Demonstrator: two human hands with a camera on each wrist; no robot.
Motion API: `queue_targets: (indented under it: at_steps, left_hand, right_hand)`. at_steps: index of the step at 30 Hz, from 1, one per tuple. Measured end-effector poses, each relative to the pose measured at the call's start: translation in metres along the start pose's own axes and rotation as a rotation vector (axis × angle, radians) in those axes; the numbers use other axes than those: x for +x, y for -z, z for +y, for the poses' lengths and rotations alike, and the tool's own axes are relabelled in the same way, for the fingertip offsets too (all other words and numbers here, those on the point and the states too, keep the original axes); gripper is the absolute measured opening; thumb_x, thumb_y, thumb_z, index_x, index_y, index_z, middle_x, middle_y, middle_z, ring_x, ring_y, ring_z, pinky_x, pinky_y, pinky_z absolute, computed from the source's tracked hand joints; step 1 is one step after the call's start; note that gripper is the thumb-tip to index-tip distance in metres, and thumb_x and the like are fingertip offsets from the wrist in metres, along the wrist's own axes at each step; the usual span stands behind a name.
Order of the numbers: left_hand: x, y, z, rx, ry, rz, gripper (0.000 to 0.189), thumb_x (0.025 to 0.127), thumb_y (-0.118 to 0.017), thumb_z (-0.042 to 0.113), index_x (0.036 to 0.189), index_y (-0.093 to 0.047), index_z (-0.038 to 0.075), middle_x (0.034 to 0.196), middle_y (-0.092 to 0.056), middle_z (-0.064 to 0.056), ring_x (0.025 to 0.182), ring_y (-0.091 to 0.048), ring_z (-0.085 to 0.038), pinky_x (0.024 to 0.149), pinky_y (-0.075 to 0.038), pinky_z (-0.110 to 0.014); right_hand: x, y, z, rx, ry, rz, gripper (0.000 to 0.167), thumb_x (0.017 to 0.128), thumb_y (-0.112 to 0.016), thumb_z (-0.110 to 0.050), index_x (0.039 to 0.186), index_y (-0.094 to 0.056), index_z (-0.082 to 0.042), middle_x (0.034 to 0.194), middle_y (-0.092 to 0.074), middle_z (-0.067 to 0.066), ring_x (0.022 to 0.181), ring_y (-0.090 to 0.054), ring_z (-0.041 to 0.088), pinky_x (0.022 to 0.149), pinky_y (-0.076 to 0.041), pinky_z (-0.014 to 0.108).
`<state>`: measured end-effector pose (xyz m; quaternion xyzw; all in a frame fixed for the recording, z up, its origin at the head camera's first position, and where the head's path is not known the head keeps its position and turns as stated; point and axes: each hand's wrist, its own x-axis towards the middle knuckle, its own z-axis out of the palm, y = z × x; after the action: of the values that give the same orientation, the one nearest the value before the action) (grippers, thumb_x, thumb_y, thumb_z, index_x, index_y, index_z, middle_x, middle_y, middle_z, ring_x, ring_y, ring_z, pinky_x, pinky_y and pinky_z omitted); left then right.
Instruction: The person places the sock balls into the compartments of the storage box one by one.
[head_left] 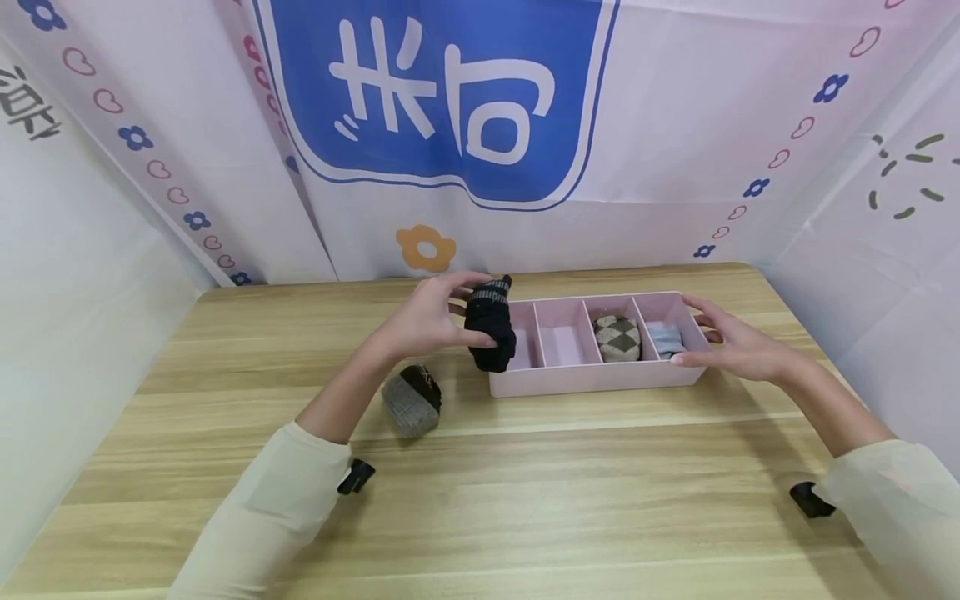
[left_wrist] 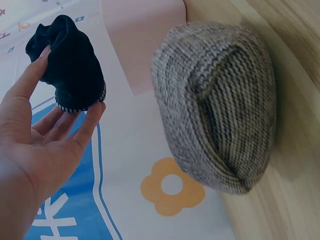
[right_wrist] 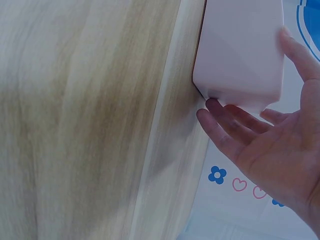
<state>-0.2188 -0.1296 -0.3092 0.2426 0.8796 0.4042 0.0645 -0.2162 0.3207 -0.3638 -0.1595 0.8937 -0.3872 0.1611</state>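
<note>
My left hand (head_left: pixel 431 321) pinches a rolled black sock (head_left: pixel 491 329) between thumb and fingers, at the left end of a pink divided box (head_left: pixel 592 379). The sock has a grey-patterned band and overlaps the leftmost compartment in the head view. At the box's right end, my right hand (head_left: pixel 738 340) grips it, thumb at the front rim and fingers at the end wall (right_wrist: pixel 240 55). A brown-and-beige argyle sock roll (head_left: pixel 618 338) sits in one compartment, and a light blue sock (head_left: pixel 666 340) lies in the rightmost one.
A grey and black rolled sock (head_left: pixel 412 402) lies on the wooden table (head_left: pixel 570 500), left of the box and near my left forearm. Behind the table's back edge hangs a white printed cloth (head_left: pixel 660 225), with white walls at both sides.
</note>
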Motion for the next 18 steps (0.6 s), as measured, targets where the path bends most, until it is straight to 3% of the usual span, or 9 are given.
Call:
queue_targets:
  at_steps: [7,18]
  left_hand:
    - [0.006,-0.007,0.002,-0.017,-0.015,0.012,0.082,0.075,-0.094,0.018,0.146,-0.055,0.004,0.135,-0.065,-0.014,0.125,-0.061,-0.035,0.103,-0.053,-0.050]
    - [0.017,-0.018,0.010,-0.009,-0.043,-0.030,0.079,0.077,-0.093,0.021,0.145,-0.055,0.005,0.131,-0.067,-0.014,0.123,-0.062,-0.034,0.099,-0.056,-0.048]
  right_hand:
    - [-0.001,0.000,0.000,0.007,0.004,0.001,0.102,0.095,-0.074,-0.024,0.165,-0.003,-0.003,0.157,-0.026,0.042,0.139,-0.035,0.062,0.110,-0.036,0.071]
    - [-0.002,0.000,0.000,0.012,0.000,0.001,0.102,0.095,-0.073,-0.024,0.165,-0.002,-0.002,0.157,-0.025,0.042,0.139,-0.035,0.062,0.109,-0.038,0.070]
